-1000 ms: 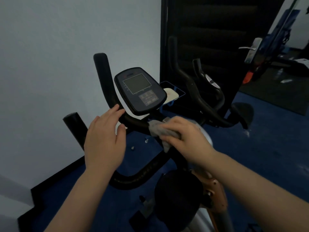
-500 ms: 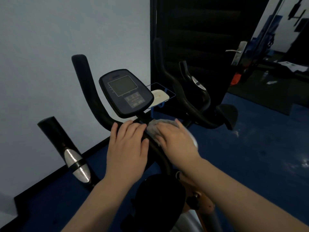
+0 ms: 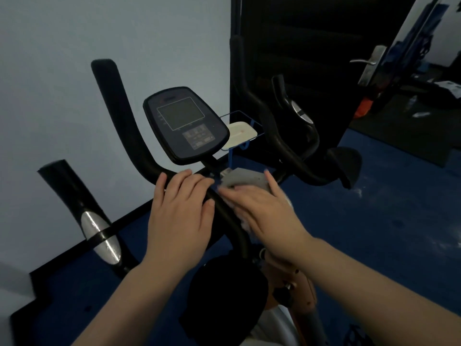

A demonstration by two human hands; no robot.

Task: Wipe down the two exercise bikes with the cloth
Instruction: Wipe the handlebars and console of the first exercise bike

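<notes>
An exercise bike stands right in front of me, with a black curved handlebar point(image 3: 129, 136) and a dark console point(image 3: 185, 124) with a grey screen. My left hand point(image 3: 180, 213) lies over the handlebar just below the console, fingers wrapped on the bar. My right hand point(image 3: 265, 211) presses a grey cloth point(image 3: 245, 179) against the bar's centre to the right of the left hand; most of the cloth is hidden under the palm. The bike's black seat point(image 3: 224, 298) is below my arms. No second bike shows clearly.
A pale wall is on the left with a black skirting point(image 3: 62, 260). A dark door point(image 3: 311, 58) with a metal handle point(image 3: 369, 62) stands open behind the bike. A small blue wire rack holding a white object point(image 3: 240, 132) sits behind the console. Blue floor point(image 3: 386, 221) spreads to the right.
My left hand has slid from the left bend of the handlebar to its centre below the console. My right hand with the cloth has shifted a little up the bar.
</notes>
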